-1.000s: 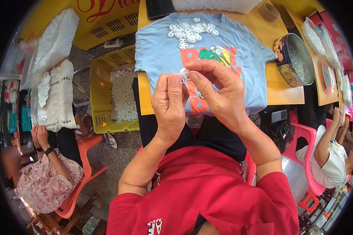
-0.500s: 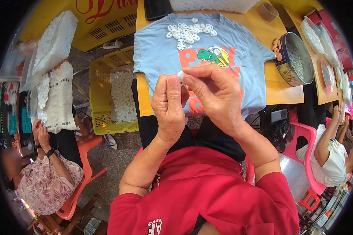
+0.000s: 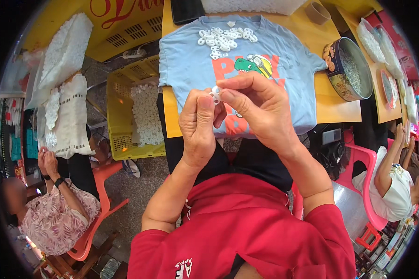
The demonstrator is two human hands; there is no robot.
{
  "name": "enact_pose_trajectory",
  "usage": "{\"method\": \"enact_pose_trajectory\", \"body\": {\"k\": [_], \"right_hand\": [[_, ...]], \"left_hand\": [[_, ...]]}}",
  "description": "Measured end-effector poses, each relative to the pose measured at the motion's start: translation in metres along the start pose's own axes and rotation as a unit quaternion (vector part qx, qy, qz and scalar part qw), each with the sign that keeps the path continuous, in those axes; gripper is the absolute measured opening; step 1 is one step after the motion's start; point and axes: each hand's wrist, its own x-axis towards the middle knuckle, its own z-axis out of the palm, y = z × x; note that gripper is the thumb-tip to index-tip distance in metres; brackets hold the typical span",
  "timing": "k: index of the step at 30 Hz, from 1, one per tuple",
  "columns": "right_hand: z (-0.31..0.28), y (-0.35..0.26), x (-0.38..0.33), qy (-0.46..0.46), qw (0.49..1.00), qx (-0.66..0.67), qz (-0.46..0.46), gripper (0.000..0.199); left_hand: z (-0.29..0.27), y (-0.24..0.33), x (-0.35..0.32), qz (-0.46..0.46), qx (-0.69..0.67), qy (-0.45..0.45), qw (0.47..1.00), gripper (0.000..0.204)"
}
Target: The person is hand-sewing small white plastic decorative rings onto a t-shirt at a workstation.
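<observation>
A small white plastic piece with round dark holes [image 3: 215,95] is pinched between my two hands, above the near part of a light blue T-shirt [image 3: 186,60]. My left hand [image 3: 199,125] grips it between thumb and bent fingers. On its other side, the thumb and forefinger of my right hand [image 3: 260,107] close on it. Farther up the shirt lies a loose pile of similar white plastic pieces [image 3: 223,39]. My fingertips hide part of the held piece.
A yellow crate [image 3: 118,135] of white pieces stands on the floor at left. On the wooden table [image 3: 340,109], a round tin [image 3: 337,86] holds small shiny parts. Co-workers sit at both sides, on an orange chair [image 3: 104,186] and a pink chair [image 3: 370,162].
The white piece has turned and now shows its holes between my fingers. My right hand has shifted slightly right and its fingers have reset. The pile on the shirt looks the same.
</observation>
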Motion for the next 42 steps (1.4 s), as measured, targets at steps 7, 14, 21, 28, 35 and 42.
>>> {"method": "enact_pose_trajectory", "body": {"k": [7, 14, 21, 28, 35, 42], "right_hand": [[-0.002, -0.002, 0.000, -0.011, 0.996, -0.077, -0.045, 0.017], [0.002, -0.005, -0.003, -0.002, 0.988, -0.114, -0.102, 0.016], [-0.001, -0.001, -0.002, -0.005, 0.978, -0.144, -0.152, 0.016], [0.007, -0.003, -0.008, 0.016, 0.995, -0.082, -0.062, 0.015], [0.015, 0.011, -0.015, 0.065, 0.985, -0.107, -0.119, 0.016], [0.018, 0.006, -0.013, 0.072, 0.990, -0.086, -0.081, 0.016]], "left_hand": [[-0.002, 0.002, 0.002, -0.021, -0.052, -0.017, 0.998, 0.027], [-0.005, 0.002, 0.001, 0.061, 0.090, -0.035, 0.993, 0.026], [-0.006, 0.002, 0.003, 0.041, 0.003, -0.056, 0.998, 0.026], [-0.004, 0.002, 0.001, 0.038, -0.002, -0.045, 0.998, 0.026], [0.006, -0.002, -0.004, 0.057, 0.055, 0.016, 0.997, 0.023], [0.018, -0.003, -0.007, 0.068, 0.032, 0.072, 0.995, 0.024]]}}
